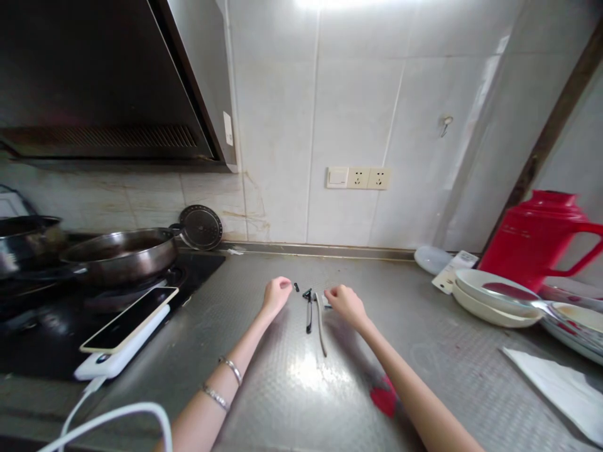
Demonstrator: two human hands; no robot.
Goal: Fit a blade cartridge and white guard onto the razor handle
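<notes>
My left hand [277, 296] rests near the middle of the steel counter [264, 389], its fingers curled together; anything in them is hidden. Just right of its fingertips lies a small black piece [296, 287]. My right hand [347, 303] is closed as well, thumb and fingers pressed together. A small white and blue bit [326, 302] shows at its fingertips; I cannot tell if it is held. Between the hands lie a slim black tool [309, 317] with a T-shaped head, like a razor, and a thin, slightly bent grey stick [321, 329].
At left, a phone [134, 319] lies on a white power bank [127, 351] with a cable [127, 411], beside a steel pan [122, 254] on the stove. Right are stacked bowls [494, 307], a red thermos [537, 242] and white paper [556, 383]. A range hood [108, 81] overhangs the stove.
</notes>
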